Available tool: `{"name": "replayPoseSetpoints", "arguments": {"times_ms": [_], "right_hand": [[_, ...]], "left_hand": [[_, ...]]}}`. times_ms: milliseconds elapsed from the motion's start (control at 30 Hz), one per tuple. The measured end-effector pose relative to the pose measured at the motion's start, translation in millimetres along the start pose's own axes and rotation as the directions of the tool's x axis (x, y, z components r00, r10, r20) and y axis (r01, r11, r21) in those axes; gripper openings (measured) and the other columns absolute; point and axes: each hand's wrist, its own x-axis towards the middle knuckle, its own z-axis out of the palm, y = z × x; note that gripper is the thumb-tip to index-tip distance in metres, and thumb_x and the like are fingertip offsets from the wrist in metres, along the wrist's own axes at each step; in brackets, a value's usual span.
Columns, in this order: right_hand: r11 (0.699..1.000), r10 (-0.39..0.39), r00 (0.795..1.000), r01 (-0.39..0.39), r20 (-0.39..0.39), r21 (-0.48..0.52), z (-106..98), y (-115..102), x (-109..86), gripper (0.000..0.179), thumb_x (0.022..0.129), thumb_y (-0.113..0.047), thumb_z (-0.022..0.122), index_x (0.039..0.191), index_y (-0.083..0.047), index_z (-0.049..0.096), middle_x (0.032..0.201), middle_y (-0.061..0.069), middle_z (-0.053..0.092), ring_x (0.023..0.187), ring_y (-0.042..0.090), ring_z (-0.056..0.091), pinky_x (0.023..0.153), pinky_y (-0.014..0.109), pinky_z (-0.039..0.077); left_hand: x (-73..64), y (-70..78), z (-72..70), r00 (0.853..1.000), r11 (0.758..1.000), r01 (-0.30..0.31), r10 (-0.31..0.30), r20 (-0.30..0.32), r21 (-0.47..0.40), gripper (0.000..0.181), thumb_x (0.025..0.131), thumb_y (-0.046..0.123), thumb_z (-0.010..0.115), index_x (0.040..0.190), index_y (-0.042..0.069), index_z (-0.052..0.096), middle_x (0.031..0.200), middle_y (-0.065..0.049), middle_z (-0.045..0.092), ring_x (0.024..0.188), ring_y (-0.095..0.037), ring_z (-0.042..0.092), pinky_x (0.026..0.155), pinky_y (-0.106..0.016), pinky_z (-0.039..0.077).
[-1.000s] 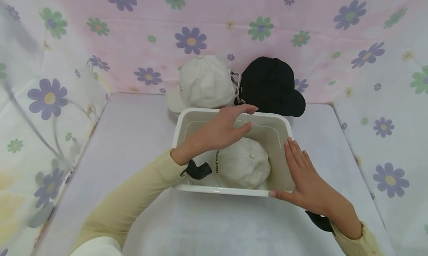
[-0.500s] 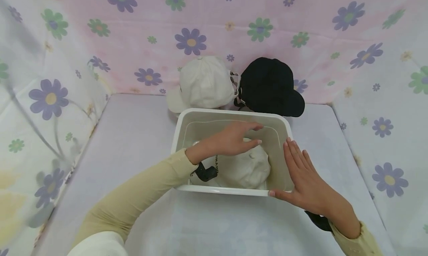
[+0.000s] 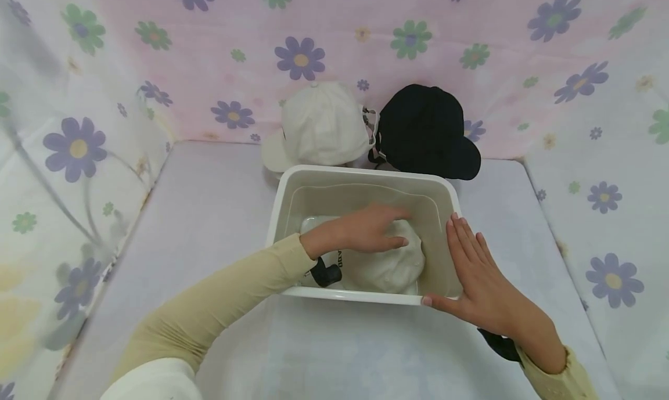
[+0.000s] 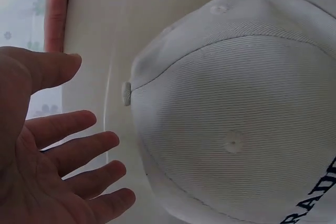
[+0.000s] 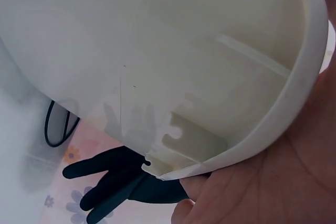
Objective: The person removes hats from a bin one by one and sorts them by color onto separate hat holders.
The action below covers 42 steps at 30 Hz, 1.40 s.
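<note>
A cream cap [image 3: 392, 269] with dark lettering lies crown up in a white plastic bin [image 3: 355, 296]. My left hand [image 3: 366, 229] reaches into the bin, over the cap's crown in the head view. In the left wrist view its fingers [image 4: 92, 153] are spread and relaxed, beside the cap's button and gripping nothing. My right hand [image 3: 486, 289] rests at the bin's right end, fingers straight along the rim and thumb on the front edge. The right wrist view shows its palm [image 5: 283, 177] against the rim.
Behind the bin stand a white cap [image 3: 324, 124], brim to the left, and a black cap [image 3: 423, 133], brim to the right. Flowered cloth [image 3: 240, 69] walls the table [image 3: 209, 214] at the back and sides. A dark wrist camera [image 3: 326, 274] hangs from my left wrist.
My left hand has moved down and a little right, from above the bin's back rim into the bin over the cap. The right hand stays on the rim.
</note>
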Motion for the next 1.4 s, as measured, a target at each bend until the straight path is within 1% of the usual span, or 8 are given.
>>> {"name": "replayPoseSetpoints", "arguments": {"times_ms": [133,333,700,833,967,1100,1267,1400], "right_hand": [[1.0,-0.011,1.0,0.011,-0.002,0.008,-0.5,1.1,-0.2,0.124,0.085,-0.059,0.075,0.162,-0.003,-0.005,0.171,0.017,-0.006,0.158,0.027,-0.009,0.125,0.036,-0.014],[1.0,0.006,1.0,-0.006,0.022,0.025,0.2,1.5,1.8,0.126,0.084,-0.06,0.075,0.163,-0.005,-0.007,0.171,0.014,-0.009,0.158,0.026,-0.011,0.125,0.036,-0.015],[0.999,0.015,0.999,-0.016,0.029,0.034,-0.5,1.7,2.9,0.129,0.082,-0.061,0.077,0.163,-0.007,-0.008,0.171,0.013,-0.01,0.158,0.025,-0.011,0.124,0.035,-0.016],[0.999,0.01,1.0,-0.011,0.027,0.049,-0.1,2.2,2.4,0.129,0.082,-0.059,0.078,0.163,-0.007,-0.008,0.171,0.013,-0.01,0.158,0.025,-0.012,0.124,0.035,-0.016],[0.998,0.008,1.0,-0.009,0.027,0.058,0.7,2.3,2.4,0.129,0.082,-0.059,0.078,0.163,-0.007,-0.008,0.171,0.013,-0.011,0.158,0.025,-0.012,0.124,0.035,-0.016],[0.998,0.009,1.0,-0.011,0.027,0.06,0.3,2.1,1.8,0.129,0.082,-0.059,0.078,0.163,-0.007,-0.008,0.171,0.013,-0.011,0.158,0.025,-0.012,0.124,0.035,-0.015],[0.997,0.022,0.999,-0.024,0.035,0.067,-0.1,1.8,1.7,0.129,0.082,-0.058,0.079,0.163,-0.008,-0.009,0.171,0.012,-0.012,0.158,0.024,-0.013,0.125,0.037,-0.015],[0.997,0.023,0.999,-0.026,0.034,0.074,0.2,1.7,1.4,0.129,0.082,-0.057,0.079,0.163,-0.008,-0.009,0.171,0.012,-0.012,0.158,0.025,-0.013,0.125,0.037,-0.015]], "left_hand": [[0.2,-2.5,3.7,0.999,1.0,-0.003,0.002,0.032,0.013,0.054,0.101,0.026,0.063,0.147,0.001,0.051,0.148,-0.011,0.055,0.138,-0.025,0.05,0.118,-0.037,0.036],[-0.3,-7.1,8.1,0.994,0.998,0.052,-0.055,0.092,0.044,0.056,0.101,0.028,0.064,0.149,0.004,0.049,0.152,-0.012,0.051,0.143,-0.027,0.045,0.121,-0.038,0.031],[4.2,-16.3,15.3,0.969,0.983,0.137,-0.159,0.19,0.124,0.077,0.098,0.04,0.066,0.158,0.005,0.033,0.165,-0.022,0.027,0.154,-0.04,0.019,0.127,-0.044,0.016],[7.3,-20.0,19.7,0.963,0.977,0.144,-0.174,0.203,0.155,0.076,0.099,0.04,0.065,0.157,0.002,0.034,0.161,-0.018,0.036,0.151,-0.035,0.029,0.126,-0.041,0.02],[9.2,-20.8,21.9,0.963,0.978,0.136,-0.167,0.211,0.156,0.061,0.101,0.032,0.062,0.15,0.001,0.045,0.149,-0.012,0.054,0.139,-0.026,0.049,0.118,-0.035,0.034],[10.4,-21.0,22.7,0.969,0.985,0.106,-0.134,0.208,0.138,0.042,0.102,0.024,0.061,0.137,0.002,0.06,0.132,-0.01,0.066,0.121,-0.022,0.063,0.106,-0.033,0.046],[9.3,-20.5,21.3,0.978,0.99,0.079,-0.1,0.185,0.115,0.023,0.103,0.022,0.062,0.118,0.006,0.07,0.109,-0.006,0.072,0.096,-0.016,0.062,0.097,-0.032,0.048],[8.6,-19.0,18.3,0.979,0.991,0.063,-0.085,0.184,0.12,0.022,0.104,0.023,0.061,0.117,0.008,0.071,0.107,-0.004,0.071,0.091,-0.014,0.058,0.094,-0.03,0.048]]}}
